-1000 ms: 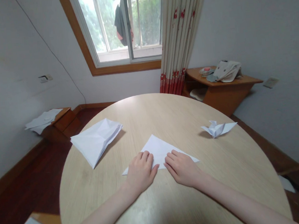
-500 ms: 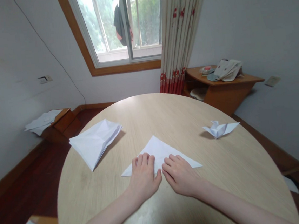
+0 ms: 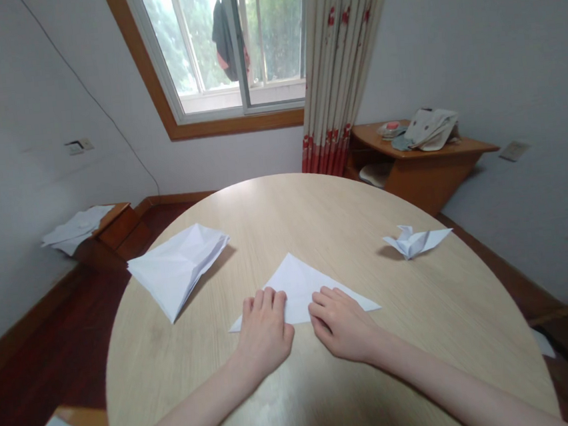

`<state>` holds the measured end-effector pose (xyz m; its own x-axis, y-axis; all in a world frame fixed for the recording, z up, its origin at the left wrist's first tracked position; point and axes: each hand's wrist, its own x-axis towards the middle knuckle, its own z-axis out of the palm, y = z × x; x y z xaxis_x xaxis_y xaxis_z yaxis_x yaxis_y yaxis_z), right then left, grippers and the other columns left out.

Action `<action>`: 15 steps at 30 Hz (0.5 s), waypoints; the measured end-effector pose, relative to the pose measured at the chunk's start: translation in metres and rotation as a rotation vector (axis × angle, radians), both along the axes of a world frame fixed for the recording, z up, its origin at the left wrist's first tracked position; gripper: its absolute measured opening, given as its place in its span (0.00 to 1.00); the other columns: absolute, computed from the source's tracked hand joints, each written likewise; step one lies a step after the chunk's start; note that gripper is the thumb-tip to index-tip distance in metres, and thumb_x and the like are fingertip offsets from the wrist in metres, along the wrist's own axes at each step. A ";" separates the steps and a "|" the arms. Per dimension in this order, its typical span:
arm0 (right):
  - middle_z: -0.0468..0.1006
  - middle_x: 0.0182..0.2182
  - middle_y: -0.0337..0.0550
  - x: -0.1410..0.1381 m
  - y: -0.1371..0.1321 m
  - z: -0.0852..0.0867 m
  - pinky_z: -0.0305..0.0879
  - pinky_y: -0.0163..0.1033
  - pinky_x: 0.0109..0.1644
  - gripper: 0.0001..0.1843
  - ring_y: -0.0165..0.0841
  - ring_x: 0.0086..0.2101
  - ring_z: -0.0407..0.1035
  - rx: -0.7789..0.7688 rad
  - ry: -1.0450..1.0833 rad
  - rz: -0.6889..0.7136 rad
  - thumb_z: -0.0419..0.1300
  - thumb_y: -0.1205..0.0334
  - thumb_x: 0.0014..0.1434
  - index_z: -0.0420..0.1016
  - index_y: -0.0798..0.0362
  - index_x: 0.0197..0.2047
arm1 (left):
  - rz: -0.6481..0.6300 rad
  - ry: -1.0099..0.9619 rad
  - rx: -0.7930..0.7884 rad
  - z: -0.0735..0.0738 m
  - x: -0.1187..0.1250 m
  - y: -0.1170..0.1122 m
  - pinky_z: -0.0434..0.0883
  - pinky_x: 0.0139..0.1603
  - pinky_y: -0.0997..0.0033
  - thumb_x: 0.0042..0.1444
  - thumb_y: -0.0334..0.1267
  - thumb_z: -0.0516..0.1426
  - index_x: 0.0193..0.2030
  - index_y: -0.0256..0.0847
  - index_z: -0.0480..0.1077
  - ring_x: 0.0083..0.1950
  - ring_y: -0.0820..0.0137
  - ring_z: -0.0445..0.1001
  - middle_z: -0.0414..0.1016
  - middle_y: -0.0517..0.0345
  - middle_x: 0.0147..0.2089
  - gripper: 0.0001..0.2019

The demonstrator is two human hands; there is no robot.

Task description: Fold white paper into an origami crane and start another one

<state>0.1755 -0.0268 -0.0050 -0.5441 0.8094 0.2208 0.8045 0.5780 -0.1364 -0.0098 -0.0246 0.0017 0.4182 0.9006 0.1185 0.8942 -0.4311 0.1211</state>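
Note:
A white sheet of paper (image 3: 297, 285), folded into a triangle, lies flat on the round table with its point away from me and its long folded edge towards me. My left hand (image 3: 265, 325) rests palm down on its left part, the fingers lightly bent over it and the thumb apart near the fold. Across the right part lies my right hand (image 3: 342, 321), its fingers curled and pressed on the paper at the folded edge. Both hands hide parts of that edge. A small gap separates the two hands.
A larger folded white paper (image 3: 179, 266) lies at the table's left. At the right stands a small folded paper bird (image 3: 410, 241). The round wooden table (image 3: 283, 206) faces a window. Behind it on the right, a wooden desk (image 3: 425, 172) carries a cloth bag (image 3: 431, 128).
My hands have moved apart along the folded edge, the left one sliding leftward. The view has shifted slightly. The triangle keeps its shape.

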 end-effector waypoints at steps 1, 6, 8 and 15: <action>0.71 0.30 0.43 0.001 0.001 0.000 0.51 0.40 0.37 0.10 0.36 0.34 0.61 -0.007 0.002 -0.003 0.51 0.69 0.60 0.67 0.53 0.28 | 0.011 0.008 -0.011 0.001 -0.002 0.001 0.59 0.48 0.56 0.53 0.30 0.50 0.45 0.40 0.62 0.48 0.57 0.64 0.67 0.50 0.45 0.12; 0.70 0.30 0.43 0.003 0.003 0.001 0.52 0.40 0.38 0.10 0.35 0.34 0.60 -0.027 0.015 -0.013 0.50 0.69 0.61 0.66 0.53 0.28 | 0.030 0.049 -0.048 0.006 -0.012 0.006 0.58 0.48 0.56 0.54 0.30 0.49 0.47 0.39 0.62 0.49 0.56 0.63 0.66 0.49 0.46 0.13; 0.70 0.30 0.43 0.004 0.003 0.001 0.52 0.40 0.38 0.10 0.35 0.34 0.60 -0.026 0.018 -0.016 0.50 0.69 0.61 0.66 0.53 0.28 | 0.033 0.070 -0.055 0.007 -0.016 0.008 0.58 0.49 0.56 0.54 0.30 0.49 0.48 0.39 0.62 0.49 0.56 0.63 0.66 0.48 0.47 0.14; 0.70 0.30 0.44 0.004 0.003 -0.001 0.51 0.40 0.37 0.10 0.36 0.34 0.60 -0.032 0.022 -0.017 0.50 0.69 0.61 0.66 0.53 0.28 | 0.003 0.145 -0.096 0.013 -0.027 0.008 0.59 0.50 0.54 0.55 0.28 0.47 0.51 0.37 0.61 0.51 0.54 0.63 0.65 0.46 0.48 0.16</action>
<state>0.1797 -0.0239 -0.0056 -0.5255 0.8253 0.2066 0.8107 0.5594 -0.1725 -0.0372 -0.0164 0.0144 0.4217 0.9062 -0.0299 0.9066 -0.4209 0.0311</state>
